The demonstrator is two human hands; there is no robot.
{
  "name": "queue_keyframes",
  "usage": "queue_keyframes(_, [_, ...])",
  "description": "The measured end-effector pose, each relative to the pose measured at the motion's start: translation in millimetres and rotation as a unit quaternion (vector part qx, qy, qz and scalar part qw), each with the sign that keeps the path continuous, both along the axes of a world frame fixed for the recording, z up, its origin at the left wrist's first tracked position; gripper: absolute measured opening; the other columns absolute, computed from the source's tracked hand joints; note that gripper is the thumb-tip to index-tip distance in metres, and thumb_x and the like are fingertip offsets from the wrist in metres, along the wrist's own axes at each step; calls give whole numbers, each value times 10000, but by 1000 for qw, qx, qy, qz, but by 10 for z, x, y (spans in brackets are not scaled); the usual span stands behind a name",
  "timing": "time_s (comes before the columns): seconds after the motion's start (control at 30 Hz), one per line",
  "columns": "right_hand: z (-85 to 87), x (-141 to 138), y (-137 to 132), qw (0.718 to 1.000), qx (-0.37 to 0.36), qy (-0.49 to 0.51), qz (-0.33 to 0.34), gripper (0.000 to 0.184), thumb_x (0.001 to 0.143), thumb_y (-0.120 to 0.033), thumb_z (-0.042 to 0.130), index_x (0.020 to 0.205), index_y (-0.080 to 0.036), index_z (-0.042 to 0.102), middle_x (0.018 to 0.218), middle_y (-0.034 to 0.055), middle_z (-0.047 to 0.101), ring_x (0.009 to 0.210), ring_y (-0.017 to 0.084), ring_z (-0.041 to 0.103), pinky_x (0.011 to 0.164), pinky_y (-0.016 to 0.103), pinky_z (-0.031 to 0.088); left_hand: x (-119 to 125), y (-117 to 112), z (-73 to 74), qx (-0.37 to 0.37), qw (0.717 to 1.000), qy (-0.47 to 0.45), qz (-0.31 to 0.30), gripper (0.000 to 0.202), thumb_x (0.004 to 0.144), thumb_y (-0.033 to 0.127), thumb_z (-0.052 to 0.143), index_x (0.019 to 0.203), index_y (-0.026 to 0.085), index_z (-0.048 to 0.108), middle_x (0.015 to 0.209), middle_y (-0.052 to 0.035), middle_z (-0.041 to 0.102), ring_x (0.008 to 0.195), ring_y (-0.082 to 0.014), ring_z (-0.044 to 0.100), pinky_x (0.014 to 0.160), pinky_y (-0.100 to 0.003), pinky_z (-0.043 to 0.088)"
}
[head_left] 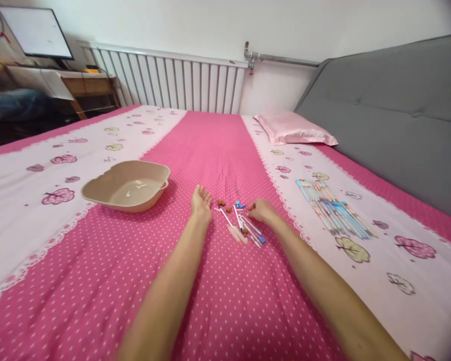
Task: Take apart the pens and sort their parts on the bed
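Both my arms reach out over a pink dotted bedspread (218, 281). My left hand (201, 203) lies flat on the cloth with its fingers stretched out, holding nothing. My right hand (261, 209) rests with curled fingers at the edge of a small heap of pen parts (244, 225): thin tubes, refills, and blue and brown caps. Whether its fingers pinch a piece is too small to tell. A few brown bits (222, 203) lie between the two hands.
A beige scalloped bowl (128, 186) with a couple of small white pieces inside sits to the left. A row of several assembled pens (332, 208) lies on the right. A pink pillow (295, 129), grey headboard (391, 115) and radiator (173, 80) stand beyond. Another person (7, 98) sits far left.
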State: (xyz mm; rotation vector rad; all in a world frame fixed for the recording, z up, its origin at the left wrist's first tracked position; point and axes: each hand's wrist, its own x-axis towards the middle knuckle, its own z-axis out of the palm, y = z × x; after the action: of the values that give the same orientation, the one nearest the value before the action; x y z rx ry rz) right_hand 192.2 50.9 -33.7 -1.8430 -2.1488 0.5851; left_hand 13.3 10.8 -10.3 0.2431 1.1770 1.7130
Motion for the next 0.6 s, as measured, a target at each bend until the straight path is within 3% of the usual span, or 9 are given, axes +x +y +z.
queue_keyframes(0.13, [-23, 48, 129, 999, -29, -2, 40, 123, 596, -113, 660, 495, -177, 631, 508, 7, 628, 482, 116, 570, 448, 187, 370, 63, 207, -205, 26, 996, -75, 27, 373, 866, 372, 341, 1030, 114, 553, 1191, -158, 538, 1092, -158, 545, 924, -253, 409])
queue_keyframes(0.23, [78, 84, 311, 998, -29, 9, 56, 70, 623, -119, 643, 576, -171, 654, 560, 5, 644, 521, 114, 577, 469, 184, 377, 48, 193, -291, 52, 992, -108, 29, 412, 849, 427, 346, 955, 104, 578, 1123, -155, 572, 1026, -172, 581, 908, -261, 429])
queue_keyframes(0.4, [139, -113, 625, 998, 34, 22, 44, 203, 777, -187, 529, 949, -159, 633, 791, 57, 662, 681, 143, 582, 581, 226, 406, -44, 46, -200, 52, 984, -168, 27, 429, 827, 464, 375, 953, 115, 590, 1123, -155, 580, 1031, -197, 576, 949, -309, 413])
queue_keyframes(0.6, [-117, -279, 703, 991, 71, 32, 104, 317, 823, -287, 522, 1091, -129, 584, 1054, 122, 570, 899, 178, 547, 791, 291, 418, -59, -16, -111, 18, 981, -188, 42, 473, 830, 457, 349, 1023, 89, 574, 1129, -177, 575, 1041, -214, 573, 962, -328, 408])
